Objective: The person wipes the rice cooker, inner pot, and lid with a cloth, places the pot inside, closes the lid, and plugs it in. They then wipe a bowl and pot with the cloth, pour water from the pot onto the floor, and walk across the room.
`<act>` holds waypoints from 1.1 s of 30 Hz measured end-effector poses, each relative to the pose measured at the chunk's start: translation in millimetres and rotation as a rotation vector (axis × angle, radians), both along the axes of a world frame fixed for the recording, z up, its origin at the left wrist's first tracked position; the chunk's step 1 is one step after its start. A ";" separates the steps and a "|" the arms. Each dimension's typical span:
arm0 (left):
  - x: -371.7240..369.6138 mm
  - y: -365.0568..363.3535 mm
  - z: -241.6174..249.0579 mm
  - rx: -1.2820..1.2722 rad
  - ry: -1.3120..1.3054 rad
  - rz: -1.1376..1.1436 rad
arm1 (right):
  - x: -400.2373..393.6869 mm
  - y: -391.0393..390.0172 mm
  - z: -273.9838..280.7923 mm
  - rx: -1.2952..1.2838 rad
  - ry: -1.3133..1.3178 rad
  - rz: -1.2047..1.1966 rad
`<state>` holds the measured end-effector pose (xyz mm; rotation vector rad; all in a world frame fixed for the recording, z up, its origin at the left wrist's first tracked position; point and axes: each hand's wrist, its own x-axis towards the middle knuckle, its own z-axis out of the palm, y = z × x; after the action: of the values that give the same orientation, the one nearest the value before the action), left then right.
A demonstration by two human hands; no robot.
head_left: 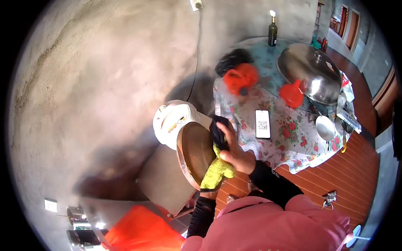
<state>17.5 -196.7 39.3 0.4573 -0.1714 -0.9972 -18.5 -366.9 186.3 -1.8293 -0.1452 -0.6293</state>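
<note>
Pink fabric top [268, 224] showed below a round, brown, rimmed vessel [199, 148]; beside it, the right hand [238, 155] held fuzzy yellow-green cloth [215, 172], fingers parted; the left hand's [209, 194] fingers were hidden.

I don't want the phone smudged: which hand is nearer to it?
Right. In view, the right hand is below-left of the phone; the left hand is farther down.
</note>
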 end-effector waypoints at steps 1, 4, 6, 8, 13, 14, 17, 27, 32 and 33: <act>-3.4 -3.7 10.7 0.121 -0.055 0.069 | -6.8 2.6 11.2 -0.033 0.008 0.046; -5.8 -12.2 25.7 0.214 -0.207 0.208 | -22.6 10.4 28.7 -0.087 -0.020 0.052; 1.6 -19.4 19.7 -0.126 -0.166 0.174 | -36.1 11.5 38.9 -0.004 0.075 -0.003; 6.0 -26.9 13.0 -0.197 -0.145 0.183 | -45.3 11.8 18.9 0.128 0.115 0.024; 3.7 -13.3 6.0 -0.085 -0.033 0.137 | -40.1 17.2 24.1 -0.648 -0.344 0.177; 1.6 -8.8 5.0 -0.072 -0.026 0.138 | -31.7 17.6 29.7 -0.680 -0.368 0.174; 1.8 -7.5 6.1 -0.058 -0.021 0.152 | -14.4 15.1 51.7 -0.541 -0.327 0.208; -13.4 17.5 13.7 0.042 0.028 0.208 | 70.5 -47.4 31.7 0.226 0.087 0.115; -21.7 24.3 10.3 0.068 0.048 0.226 | 59.5 -34.8 -8.1 0.526 0.143 0.010; -20.8 24.0 10.4 0.068 0.046 0.222 | 59.8 -35.9 -17.0 0.445 0.139 -0.043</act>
<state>-3.3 -172.7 49.7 0.5038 -0.0444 -0.7967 41.3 -402.8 169.3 -1.4404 0.1204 -0.5132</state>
